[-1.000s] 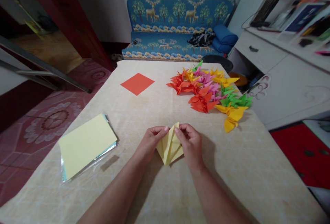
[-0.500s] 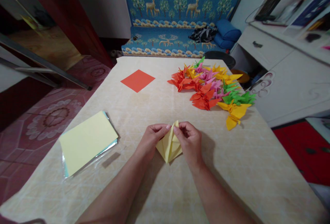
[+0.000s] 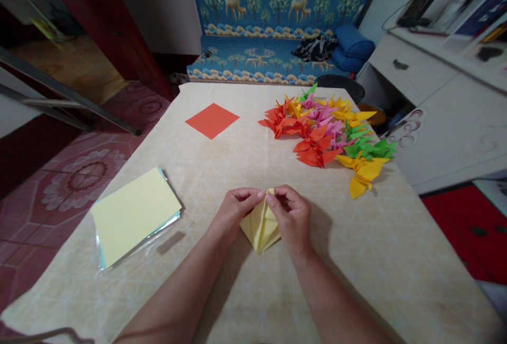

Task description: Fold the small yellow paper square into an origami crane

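Note:
A pale yellow sheet of origami paper [image 3: 259, 228], partly folded into a kite-like shape with a crease down its middle, is between my hands close above the table. My left hand [image 3: 233, 212] pinches its upper left side near the tip with thumb and fingers. On the other side, my right hand [image 3: 292, 217] grips the upper right edge, its thumb close to the left thumb. The fingers behind the paper are partly hidden.
A red paper square [image 3: 212, 121] lies on the cloth-covered table [image 3: 245, 164]. At left rests a stack of yellow paper [image 3: 137, 215] over a clear wrapper. Several folded paper cranes [image 3: 320, 127] are heaped at the back right. Behind stands a blue sofa [image 3: 253, 54].
The paper's top tip, upright and pointed before, now looks lower and blunter between the thumbs. Both hands stay nearly in place; the camera view has shifted slightly.

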Motion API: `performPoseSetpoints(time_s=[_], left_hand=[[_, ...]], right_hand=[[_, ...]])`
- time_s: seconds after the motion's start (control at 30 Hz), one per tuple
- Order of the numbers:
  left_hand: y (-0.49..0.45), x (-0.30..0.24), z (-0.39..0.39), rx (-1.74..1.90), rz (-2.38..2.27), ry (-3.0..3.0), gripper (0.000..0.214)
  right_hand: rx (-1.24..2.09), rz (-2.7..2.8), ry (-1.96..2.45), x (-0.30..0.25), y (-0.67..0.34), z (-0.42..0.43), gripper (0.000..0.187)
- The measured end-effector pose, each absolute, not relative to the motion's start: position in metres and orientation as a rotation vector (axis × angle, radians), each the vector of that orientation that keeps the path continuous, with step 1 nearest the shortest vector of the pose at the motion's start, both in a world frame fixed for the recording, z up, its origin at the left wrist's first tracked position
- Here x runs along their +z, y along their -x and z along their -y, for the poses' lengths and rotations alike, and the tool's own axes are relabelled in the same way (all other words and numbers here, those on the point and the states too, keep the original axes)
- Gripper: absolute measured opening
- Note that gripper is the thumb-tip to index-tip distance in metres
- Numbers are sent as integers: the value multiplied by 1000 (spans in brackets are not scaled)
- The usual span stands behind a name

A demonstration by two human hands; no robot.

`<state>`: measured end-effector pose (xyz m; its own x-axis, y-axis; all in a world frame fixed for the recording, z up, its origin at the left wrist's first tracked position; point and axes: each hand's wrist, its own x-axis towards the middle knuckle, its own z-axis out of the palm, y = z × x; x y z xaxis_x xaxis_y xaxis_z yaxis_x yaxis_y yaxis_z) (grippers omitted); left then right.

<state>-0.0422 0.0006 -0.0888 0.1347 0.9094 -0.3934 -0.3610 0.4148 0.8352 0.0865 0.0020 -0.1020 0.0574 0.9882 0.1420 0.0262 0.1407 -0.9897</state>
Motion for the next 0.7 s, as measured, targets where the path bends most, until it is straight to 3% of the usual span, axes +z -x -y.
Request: performPoseSetpoints(time_s=[0.7], left_hand=[[42,-90,0,982,-1038,-640,28]], right_hand=[[1047,1290,1051,-97,-90,0,10]])
